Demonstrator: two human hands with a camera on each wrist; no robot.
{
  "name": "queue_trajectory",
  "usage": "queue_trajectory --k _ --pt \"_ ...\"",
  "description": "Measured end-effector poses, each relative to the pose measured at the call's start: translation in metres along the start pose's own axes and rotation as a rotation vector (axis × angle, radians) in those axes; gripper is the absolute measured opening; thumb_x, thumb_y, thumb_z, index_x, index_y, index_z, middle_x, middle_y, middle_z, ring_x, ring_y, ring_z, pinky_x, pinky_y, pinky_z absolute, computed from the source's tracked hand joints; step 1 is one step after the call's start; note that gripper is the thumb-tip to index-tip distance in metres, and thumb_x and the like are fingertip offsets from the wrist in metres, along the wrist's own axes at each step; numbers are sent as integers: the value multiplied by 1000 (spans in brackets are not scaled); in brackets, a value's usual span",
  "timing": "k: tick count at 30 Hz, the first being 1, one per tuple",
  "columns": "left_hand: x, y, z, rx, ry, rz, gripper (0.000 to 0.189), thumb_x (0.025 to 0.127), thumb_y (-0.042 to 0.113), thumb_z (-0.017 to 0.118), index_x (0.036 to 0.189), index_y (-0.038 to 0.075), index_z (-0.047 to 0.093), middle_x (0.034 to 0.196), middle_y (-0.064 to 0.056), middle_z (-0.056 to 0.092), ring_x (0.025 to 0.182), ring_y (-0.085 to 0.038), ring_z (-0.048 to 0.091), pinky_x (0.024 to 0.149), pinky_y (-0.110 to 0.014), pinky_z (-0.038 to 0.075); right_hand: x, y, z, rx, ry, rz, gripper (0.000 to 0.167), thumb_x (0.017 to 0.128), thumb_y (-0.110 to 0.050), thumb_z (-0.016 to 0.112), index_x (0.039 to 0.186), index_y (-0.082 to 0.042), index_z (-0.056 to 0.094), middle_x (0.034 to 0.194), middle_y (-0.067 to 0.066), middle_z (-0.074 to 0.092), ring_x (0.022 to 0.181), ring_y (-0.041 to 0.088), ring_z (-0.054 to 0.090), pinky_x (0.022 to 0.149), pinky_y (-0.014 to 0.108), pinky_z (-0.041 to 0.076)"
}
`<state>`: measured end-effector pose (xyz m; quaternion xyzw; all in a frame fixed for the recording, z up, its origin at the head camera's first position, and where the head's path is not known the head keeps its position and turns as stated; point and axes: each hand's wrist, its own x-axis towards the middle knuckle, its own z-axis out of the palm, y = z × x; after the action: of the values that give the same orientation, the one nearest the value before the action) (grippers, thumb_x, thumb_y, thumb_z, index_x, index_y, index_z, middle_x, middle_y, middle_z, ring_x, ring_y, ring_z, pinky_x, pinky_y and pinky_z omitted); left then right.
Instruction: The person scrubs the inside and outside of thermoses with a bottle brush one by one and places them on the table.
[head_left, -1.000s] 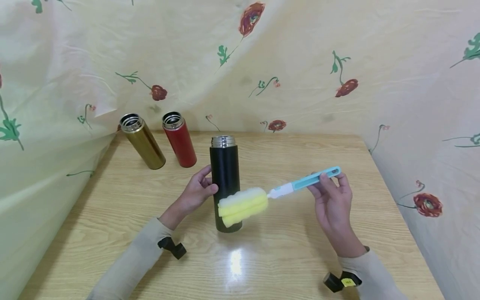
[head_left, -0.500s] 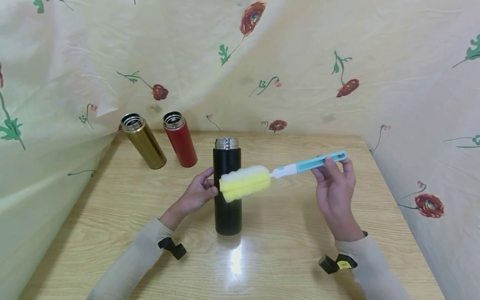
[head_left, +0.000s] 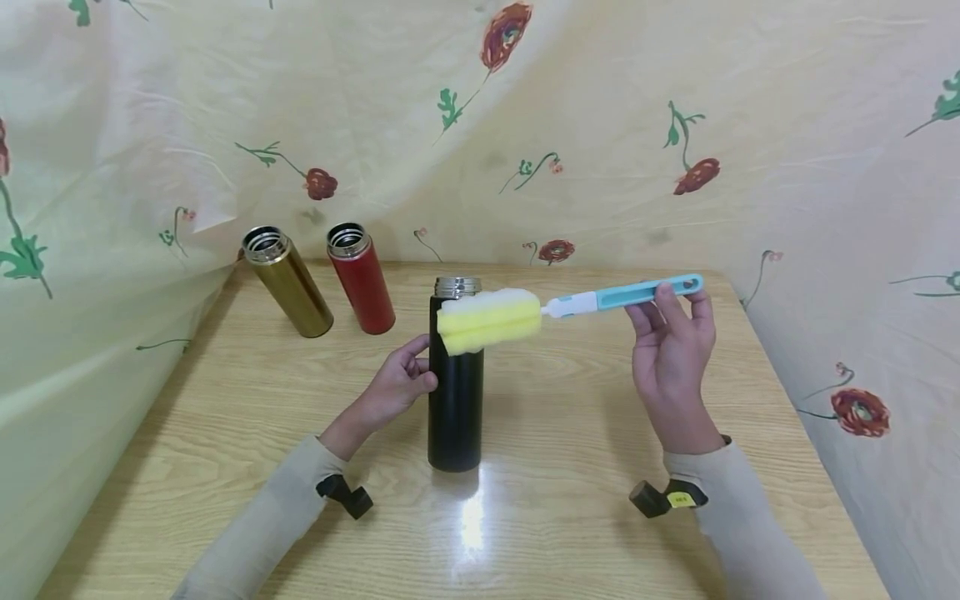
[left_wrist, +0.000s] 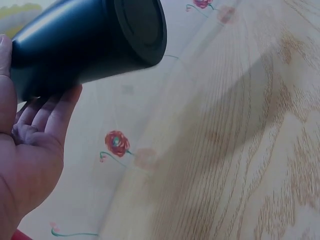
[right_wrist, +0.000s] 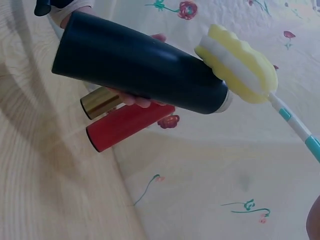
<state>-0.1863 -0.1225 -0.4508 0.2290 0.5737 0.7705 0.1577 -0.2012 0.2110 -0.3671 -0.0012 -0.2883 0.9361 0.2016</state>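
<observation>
My left hand [head_left: 393, 387] grips a black vacuum flask [head_left: 455, 408] round its middle, thumb in front. The flask stands upright and lidless, its steel neck [head_left: 457, 287] bare; in the left wrist view its base [left_wrist: 142, 27] hangs above the table. My right hand [head_left: 675, 358] pinches a bottle brush by the end of its light blue handle [head_left: 637, 293]. The brush lies nearly level, its yellow and white sponge head [head_left: 491, 323] pointing left. In the head view this head overlaps the upper flask, just below the neck; the right wrist view shows it beside the neck end.
A gold flask [head_left: 288, 287] and a red flask [head_left: 362, 283], both lidless, stand at the back left of the wooden table [head_left: 570, 500]. Behind and at both sides hangs a flowered cloth [head_left: 600, 100]. Each wrist carries a small black camera.
My right hand has raised the brush from low on the black flask up to near its neck, and levelled it. The left hand's flask has shifted slightly right and become more upright.
</observation>
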Motion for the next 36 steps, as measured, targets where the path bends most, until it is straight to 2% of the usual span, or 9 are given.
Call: queue_trajectory --k 6,11,13,22,27,32,36 --pt "1 1 2 -9 -9 -21 114 79 58 78 148 -17 28 106 4 76 96 -7 71 81 -24 60 8 0 6 23 14 -16 23 93 4 69 106 1 50 93 15 62 76 28 75 78 32 61" --pt "2 2 1 10 0 -16 111 78 61 78 145 -15 33 99 5 76 84 -4 68 68 -18 55 12 2 11 27 29 -20 23 93 3 70 106 0 51 96 16 63 76 27 74 77 32 61" --pt "3 2 0 10 -2 -17 108 78 60 78 145 -13 35 98 4 76 83 -4 67 67 -19 55 12 2 13 27 31 -21 24 92 2 71 106 0 51 96 16 63 77 27 74 77 32 61" --pt "4 6 -2 6 -4 -35 114 77 60 78 153 -9 28 107 2 76 93 -10 73 76 -30 62 9 3 10 37 92 43 22 93 5 69 104 0 50 95 15 62 76 27 74 80 32 60" --pt "5 8 -3 6 10 -43 112 78 57 79 154 -6 28 110 2 76 97 -13 74 79 -34 62 2 3 3 -7 116 75 20 94 4 68 103 0 52 92 13 62 74 25 73 80 31 60" --pt "5 9 -3 25 46 -41 102 82 52 81 153 -3 34 108 0 77 97 -15 75 80 -36 62 -6 0 -5 -37 112 83 18 95 3 67 104 0 52 92 13 63 74 24 72 80 30 60" --pt "6 9 -4 19 84 -45 103 82 51 82 153 -4 33 107 1 77 95 -14 74 80 -36 62 -12 -2 -12 -54 93 92 19 95 3 67 105 -1 51 91 12 63 74 24 73 80 30 60"
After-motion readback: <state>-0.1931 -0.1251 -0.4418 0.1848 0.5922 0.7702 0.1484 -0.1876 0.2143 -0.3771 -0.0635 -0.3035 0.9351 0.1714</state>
